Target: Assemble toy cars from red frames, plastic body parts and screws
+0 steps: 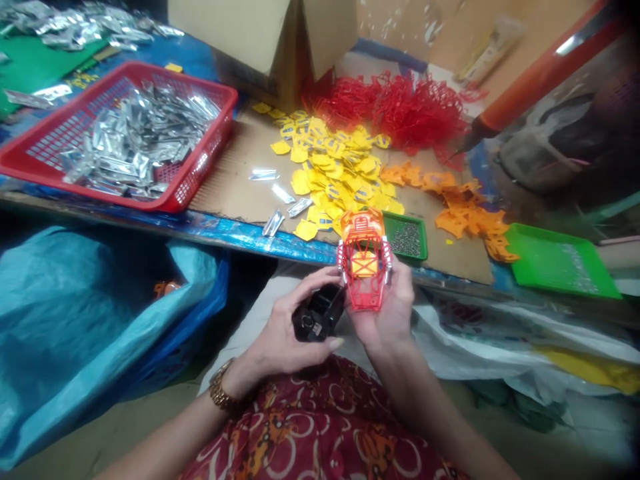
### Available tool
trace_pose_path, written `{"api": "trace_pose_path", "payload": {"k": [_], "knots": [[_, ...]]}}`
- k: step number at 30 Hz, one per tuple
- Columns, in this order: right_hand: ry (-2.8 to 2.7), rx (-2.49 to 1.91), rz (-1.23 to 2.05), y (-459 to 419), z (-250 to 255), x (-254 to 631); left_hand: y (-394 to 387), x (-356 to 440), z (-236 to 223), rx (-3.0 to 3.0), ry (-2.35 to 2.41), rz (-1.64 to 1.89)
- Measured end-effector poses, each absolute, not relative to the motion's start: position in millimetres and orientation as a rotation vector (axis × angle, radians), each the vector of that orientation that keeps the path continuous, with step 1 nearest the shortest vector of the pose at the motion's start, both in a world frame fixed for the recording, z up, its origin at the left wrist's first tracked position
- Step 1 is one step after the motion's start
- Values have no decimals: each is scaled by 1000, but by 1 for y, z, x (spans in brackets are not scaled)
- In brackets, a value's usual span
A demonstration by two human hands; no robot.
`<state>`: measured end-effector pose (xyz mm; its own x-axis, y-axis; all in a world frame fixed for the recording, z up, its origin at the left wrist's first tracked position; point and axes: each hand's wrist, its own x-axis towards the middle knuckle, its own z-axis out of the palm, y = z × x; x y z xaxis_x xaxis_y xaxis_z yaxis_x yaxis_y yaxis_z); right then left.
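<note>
My right hand (387,313) is closed around a toy car shell (365,263), a red cage frame with an orange top and a yellow panel, held upright over my lap. My left hand (287,333) grips a small black plastic part (320,313) just left of the shell, touching its lower edge. A gold watch sits on my left wrist.
On the cardboard-covered table lie piles of yellow pieces (335,167), orange pieces (465,207) and red frames (400,110). A red basket (200,180) holds silver parts. Two green trays (423,233) (560,263) hold small screws. A blue bag (90,313) lies at left, a cardboard box (270,40) behind.
</note>
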<state>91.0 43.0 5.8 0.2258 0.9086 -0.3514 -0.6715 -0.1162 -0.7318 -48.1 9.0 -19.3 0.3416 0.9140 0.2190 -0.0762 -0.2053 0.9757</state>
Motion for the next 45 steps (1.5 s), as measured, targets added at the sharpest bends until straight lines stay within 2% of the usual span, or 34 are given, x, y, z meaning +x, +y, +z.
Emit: {"api": "trace_pose_path", "payload": {"k": [14, 32, 38, 45], "knots": [[-66, -1012, 1482, 47, 9, 93, 7, -46, -18, 1507, 838, 1098], [-712, -1042, 1378, 29, -23, 94, 8, -52, -19, 1465, 910, 1099], [-1064, -1188, 1138, 23, -19, 100, 14, -55, -17, 1480, 926, 1122], [-1158, -1281, 1121, 18, -9, 101, 22, -57, -15, 1556, 953, 1099]]}}
